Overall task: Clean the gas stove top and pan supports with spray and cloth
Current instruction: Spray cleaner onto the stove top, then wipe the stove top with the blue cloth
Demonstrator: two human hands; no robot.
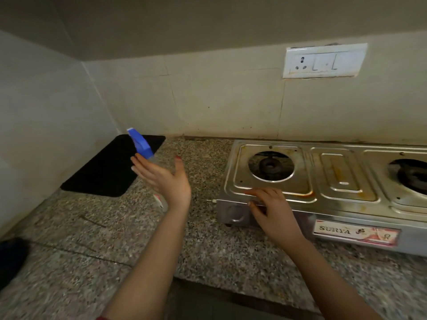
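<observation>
Head view, single frame.

Left hand [166, 179]: raised above the counter [203, 255], palm turned right, fingers [141, 165] straight and spread, thumb up. Nothing is curled round anything.

Spray bottle [139, 144]: blue trigger head shows just above and behind the left fingertips. The clear body is blurred behind the palm, and the labelled base shows below the wrist. It stands tilted, head leaning left. Contact between palm and bottle: cannot tell.

Right hand [275, 213]: at the front left corner of the gas stove [342, 195]. The fingers are fairly straight and lie on the top rim, with the thumb against the front face just below. It rests on the edge; no firm grip is evident.

Gas stove: steel, sits on the counter against the tiled back wall, right of centre. Brown staining around the left burner [269, 166] and along the middle panel. A second burner [413, 176] is cut by the right edge of the frame. A round knob [235, 213] sits on the front face just left of the right hand. A label [355, 233] reading SURYA is to that hand's right.

Other items:
- A black mat [111, 167] lies flat in the back left corner of the counter, behind the bottle.
- A switch plate [323, 61] is on the wall above the stove.
- A dark object [11, 255] at the left edge is too cropped to identify.
</observation>
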